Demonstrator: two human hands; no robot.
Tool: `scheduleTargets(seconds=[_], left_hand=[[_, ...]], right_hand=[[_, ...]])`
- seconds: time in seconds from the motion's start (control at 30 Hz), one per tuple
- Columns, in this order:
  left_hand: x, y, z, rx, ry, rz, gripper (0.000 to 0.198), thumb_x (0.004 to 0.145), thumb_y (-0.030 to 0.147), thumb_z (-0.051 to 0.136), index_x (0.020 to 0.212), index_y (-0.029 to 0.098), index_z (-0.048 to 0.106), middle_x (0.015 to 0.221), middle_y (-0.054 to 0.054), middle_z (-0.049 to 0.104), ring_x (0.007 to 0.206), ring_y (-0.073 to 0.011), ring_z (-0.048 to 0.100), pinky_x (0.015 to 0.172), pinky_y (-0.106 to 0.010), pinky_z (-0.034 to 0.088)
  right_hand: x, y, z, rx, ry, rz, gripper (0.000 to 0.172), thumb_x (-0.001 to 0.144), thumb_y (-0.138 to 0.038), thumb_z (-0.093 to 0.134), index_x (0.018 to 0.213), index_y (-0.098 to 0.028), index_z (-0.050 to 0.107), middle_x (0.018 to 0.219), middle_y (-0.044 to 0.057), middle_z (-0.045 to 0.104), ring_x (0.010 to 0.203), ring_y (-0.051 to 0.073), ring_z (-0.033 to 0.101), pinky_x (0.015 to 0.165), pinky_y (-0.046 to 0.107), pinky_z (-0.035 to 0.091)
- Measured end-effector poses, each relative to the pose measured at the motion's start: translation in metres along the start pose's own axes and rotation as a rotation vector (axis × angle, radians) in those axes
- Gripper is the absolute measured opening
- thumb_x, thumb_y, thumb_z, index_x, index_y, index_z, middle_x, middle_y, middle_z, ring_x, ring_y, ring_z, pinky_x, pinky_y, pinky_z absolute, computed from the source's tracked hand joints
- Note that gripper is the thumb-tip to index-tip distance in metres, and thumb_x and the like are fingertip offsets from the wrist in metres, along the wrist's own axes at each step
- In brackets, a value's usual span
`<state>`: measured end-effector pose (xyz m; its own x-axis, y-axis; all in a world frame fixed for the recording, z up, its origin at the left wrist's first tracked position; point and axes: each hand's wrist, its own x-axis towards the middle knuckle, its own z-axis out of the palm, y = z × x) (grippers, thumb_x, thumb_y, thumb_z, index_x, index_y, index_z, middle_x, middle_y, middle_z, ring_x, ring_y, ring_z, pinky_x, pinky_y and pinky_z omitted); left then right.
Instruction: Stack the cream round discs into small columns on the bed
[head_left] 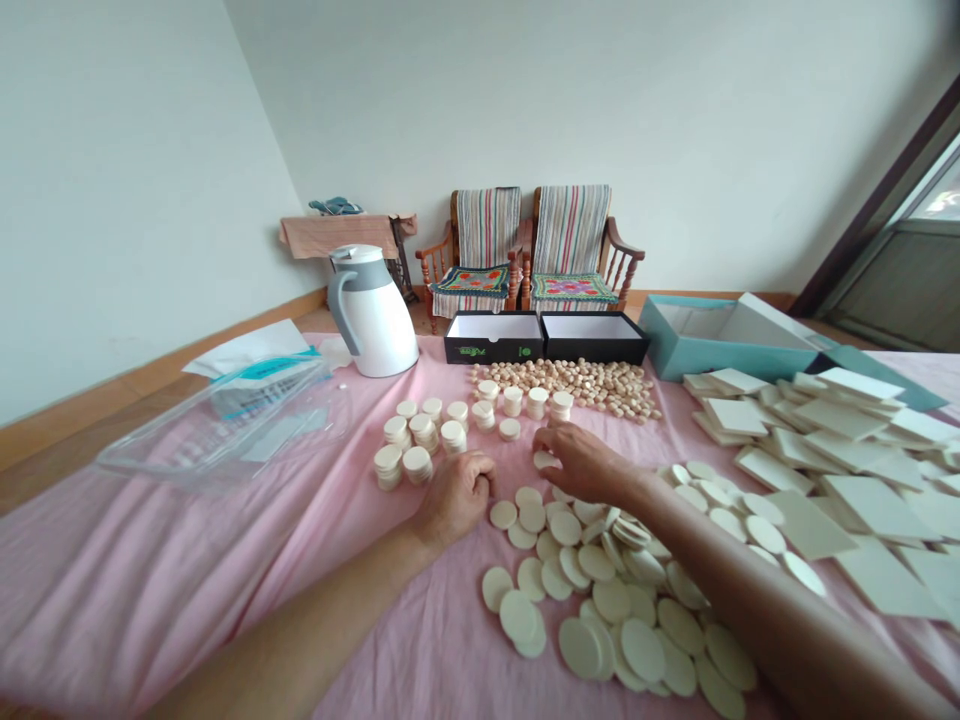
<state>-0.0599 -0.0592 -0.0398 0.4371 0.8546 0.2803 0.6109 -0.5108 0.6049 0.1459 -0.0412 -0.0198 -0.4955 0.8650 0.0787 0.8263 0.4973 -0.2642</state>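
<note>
Stacks [417,461] beyond the disc pile [641,648] need flush edges. Right hand [583,460], nearly closed, holds one disc [545,461]; left hand [459,494] curls loosely, contents hidden.

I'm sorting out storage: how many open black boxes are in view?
2. The left black box, with green print on its front, stands right of the white-and-grey jug; the right black box is beside it, left of the teal box.

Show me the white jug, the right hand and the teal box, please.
White jug [384,328], head view: middle of its white body.
Right hand [583,462], head view: back of the hand.
Teal box [727,355], head view: front wall.
</note>
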Motion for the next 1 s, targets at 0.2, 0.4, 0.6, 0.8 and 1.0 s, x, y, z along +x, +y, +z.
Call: scheduleTargets(seconds=[0.2, 0.4, 0.6, 0.8, 1.0], left_hand=[[0.0, 0.002, 0.0, -0.025, 0.004, -0.007, 0.028, 0.062, 0.0, 0.036, 0.057, 0.015, 0.058, 0.06, 0.0, 0.062, 0.059, -0.0119, 0.057, 0.06, -0.022, 0.04], [0.0, 0.003, -0.001, -0.023, 0.001, -0.007, 0.027, 0.062, 0.001, 0.036, 0.055, 0.015, 0.058, 0.061, -0.001, 0.062, 0.059, -0.0121, 0.056, 0.06, -0.023, 0.04], [-0.001, 0.003, -0.001, -0.031, 0.003, 0.005, 0.027, 0.062, 0.0, 0.036, 0.056, 0.015, 0.058, 0.061, -0.001, 0.062, 0.059, -0.0119, 0.056, 0.06, -0.022, 0.039], [-0.001, 0.003, 0.0, -0.038, 0.005, 0.005, 0.027, 0.061, 0.0, 0.036, 0.055, 0.015, 0.057, 0.06, -0.001, 0.061, 0.058, -0.0116, 0.056, 0.059, -0.022, 0.039], [-0.001, 0.002, 0.0, -0.045, 0.009, 0.01, 0.028, 0.062, 0.0, 0.036, 0.056, 0.016, 0.058, 0.061, -0.001, 0.063, 0.06, -0.012, 0.058, 0.061, -0.022, 0.04]], right_hand=[[0.022, -0.015, -0.004, -0.077, 0.183, 0.019, 0.01, 0.072, -0.016, 0.05, 0.079, -0.014, 0.057, 0.081, 0.009, 0.059, 0.077, 0.017, 0.054, 0.065, 0.025, 0.037], [0.048, -0.027, 0.0, -0.124, 0.234, 0.124, 0.017, 0.078, -0.025, 0.049, 0.084, -0.013, 0.059, 0.089, 0.012, 0.059, 0.077, 0.019, 0.056, 0.064, 0.027, 0.039], [0.047, -0.024, 0.001, -0.117, 0.247, 0.142, 0.022, 0.082, -0.032, 0.049, 0.089, -0.013, 0.059, 0.089, 0.012, 0.061, 0.084, 0.021, 0.057, 0.069, 0.028, 0.04], [0.036, -0.023, -0.002, -0.13, 0.236, 0.162, 0.024, 0.084, -0.034, 0.047, 0.091, -0.013, 0.057, 0.088, 0.012, 0.063, 0.079, 0.02, 0.058, 0.066, 0.027, 0.039], [0.045, -0.034, 0.008, -0.183, 0.182, 0.154, 0.03, 0.087, -0.034, 0.042, 0.098, -0.01, 0.055, 0.096, 0.017, 0.062, 0.087, 0.025, 0.059, 0.071, 0.031, 0.041]])
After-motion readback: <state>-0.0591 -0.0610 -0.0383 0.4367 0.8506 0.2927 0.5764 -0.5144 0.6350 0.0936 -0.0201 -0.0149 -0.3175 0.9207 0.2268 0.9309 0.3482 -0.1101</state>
